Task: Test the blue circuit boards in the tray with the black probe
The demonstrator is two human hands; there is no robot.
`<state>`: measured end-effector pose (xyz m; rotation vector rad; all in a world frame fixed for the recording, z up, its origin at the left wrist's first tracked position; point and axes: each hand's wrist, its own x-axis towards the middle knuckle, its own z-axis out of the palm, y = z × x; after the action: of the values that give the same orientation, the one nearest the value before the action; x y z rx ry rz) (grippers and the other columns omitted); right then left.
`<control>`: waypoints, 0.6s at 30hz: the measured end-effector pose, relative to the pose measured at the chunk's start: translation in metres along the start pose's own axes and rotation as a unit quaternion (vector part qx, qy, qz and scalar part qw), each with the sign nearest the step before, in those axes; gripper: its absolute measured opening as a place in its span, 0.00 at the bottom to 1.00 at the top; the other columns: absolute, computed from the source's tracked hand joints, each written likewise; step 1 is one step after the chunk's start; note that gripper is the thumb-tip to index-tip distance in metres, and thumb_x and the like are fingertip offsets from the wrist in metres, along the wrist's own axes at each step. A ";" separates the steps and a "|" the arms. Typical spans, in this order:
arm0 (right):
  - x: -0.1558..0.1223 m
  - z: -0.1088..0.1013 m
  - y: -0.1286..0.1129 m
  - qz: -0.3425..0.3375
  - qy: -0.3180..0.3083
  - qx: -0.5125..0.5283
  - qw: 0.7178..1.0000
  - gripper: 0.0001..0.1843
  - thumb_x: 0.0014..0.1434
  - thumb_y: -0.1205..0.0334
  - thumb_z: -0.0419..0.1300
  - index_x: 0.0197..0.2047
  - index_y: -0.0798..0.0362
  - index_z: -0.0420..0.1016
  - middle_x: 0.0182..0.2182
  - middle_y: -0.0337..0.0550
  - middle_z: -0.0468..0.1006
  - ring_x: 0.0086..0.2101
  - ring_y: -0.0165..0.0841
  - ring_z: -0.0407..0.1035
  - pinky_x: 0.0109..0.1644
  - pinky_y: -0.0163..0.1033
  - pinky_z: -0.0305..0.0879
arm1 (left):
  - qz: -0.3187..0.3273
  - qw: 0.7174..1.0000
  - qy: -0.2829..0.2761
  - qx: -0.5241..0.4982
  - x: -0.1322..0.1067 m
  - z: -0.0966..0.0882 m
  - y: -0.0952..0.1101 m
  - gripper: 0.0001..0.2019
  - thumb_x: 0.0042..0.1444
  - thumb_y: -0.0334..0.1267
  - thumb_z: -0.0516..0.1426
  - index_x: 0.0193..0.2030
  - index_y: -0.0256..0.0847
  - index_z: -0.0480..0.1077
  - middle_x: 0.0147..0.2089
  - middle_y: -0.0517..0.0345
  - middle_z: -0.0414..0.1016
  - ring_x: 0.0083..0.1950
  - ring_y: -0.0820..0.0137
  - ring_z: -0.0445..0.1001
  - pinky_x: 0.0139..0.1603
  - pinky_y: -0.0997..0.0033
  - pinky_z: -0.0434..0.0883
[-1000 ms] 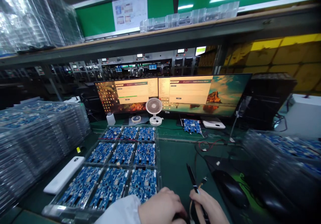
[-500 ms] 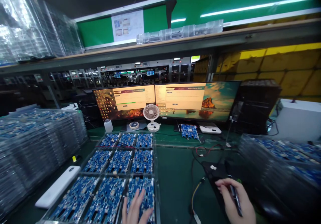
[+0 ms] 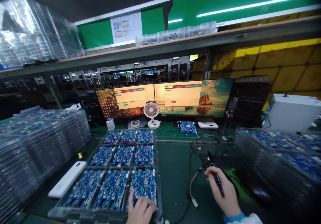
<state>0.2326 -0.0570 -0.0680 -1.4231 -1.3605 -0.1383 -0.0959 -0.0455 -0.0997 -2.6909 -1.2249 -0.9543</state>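
A clear plastic tray (image 3: 157,170) holding several blue circuit boards lies on the green bench in front of me. My left hand (image 3: 140,211) rests with curled fingers on the nearest right-hand board (image 3: 143,184) at the tray's front corner. My right hand (image 3: 223,192) is closed around a thin black pen-like tool (image 3: 216,178), raised above the bench to the right of the tray. A loose cable with coloured wires (image 3: 193,187) lies just left of that hand.
Tall stacks of clear trays with boards stand at left (image 3: 37,140) and right (image 3: 276,153). Two monitors (image 3: 165,98), a small white fan (image 3: 151,114) and a lone board (image 3: 187,127) sit at the back. A white power bank (image 3: 67,179) lies left of the tray; a black mouse (image 3: 260,194) is at right.
My two hands were together near the bottom centre; they have separated. The left went onto the tray's front-right board and curled, the right carried the black tool rightward and up.
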 end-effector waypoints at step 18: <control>-0.006 0.010 0.001 -0.043 -0.046 0.037 0.997 0.07 0.63 0.57 0.52 0.38 0.50 0.68 0.28 0.39 0.76 0.28 0.32 0.74 0.33 0.32 0.71 | 0.047 0.999 -0.016 0.006 -0.006 0.015 -0.015 0.07 0.55 0.43 0.60 0.39 0.45 0.72 0.34 0.60 0.76 0.40 0.68 0.75 0.68 0.50 0.59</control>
<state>0.2262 -0.0532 -0.0762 -1.3242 -1.4876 -0.0788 -0.1020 -0.0348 -0.1179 -2.7371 -1.0931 -0.8926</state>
